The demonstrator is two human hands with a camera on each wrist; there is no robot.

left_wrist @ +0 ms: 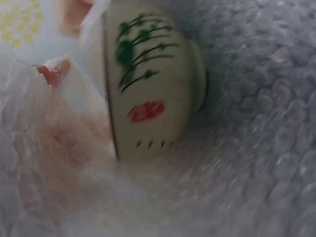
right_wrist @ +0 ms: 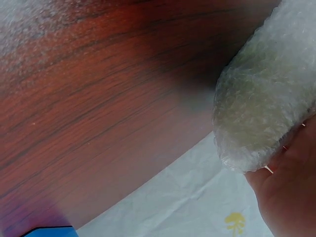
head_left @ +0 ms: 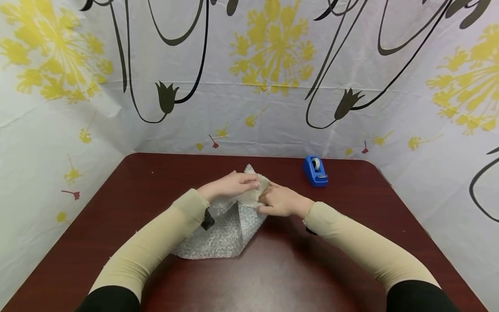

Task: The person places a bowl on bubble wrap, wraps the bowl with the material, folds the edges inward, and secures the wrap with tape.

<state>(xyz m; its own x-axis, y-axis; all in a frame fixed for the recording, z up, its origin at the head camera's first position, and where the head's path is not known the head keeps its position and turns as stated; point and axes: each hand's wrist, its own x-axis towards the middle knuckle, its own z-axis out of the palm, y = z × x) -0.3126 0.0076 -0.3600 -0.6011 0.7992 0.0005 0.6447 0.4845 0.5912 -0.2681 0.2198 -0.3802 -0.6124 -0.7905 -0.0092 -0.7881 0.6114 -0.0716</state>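
Observation:
A cream bowl [left_wrist: 148,89] with green leaf strokes and a red mark stands on its side against a sheet of bubble wrap [head_left: 218,238], as the left wrist view shows. In the head view the wrap is folded up around it, hiding most of the bowl. My left hand [head_left: 234,184] lies over the upper left of the bundle, its fingers fairly straight and touching the wrap. From the right side, my right hand [head_left: 286,201] grips the wrapped bowl with bent fingers. The right wrist view shows that hand [right_wrist: 291,182] against the wrap-covered bowl [right_wrist: 261,113].
A blue tape dispenser [head_left: 315,172] stands at the back right of the dark red-brown table [head_left: 249,286]. Behind the table's far edge hangs a white patterned cloth [head_left: 249,121], which also runs along both sides.

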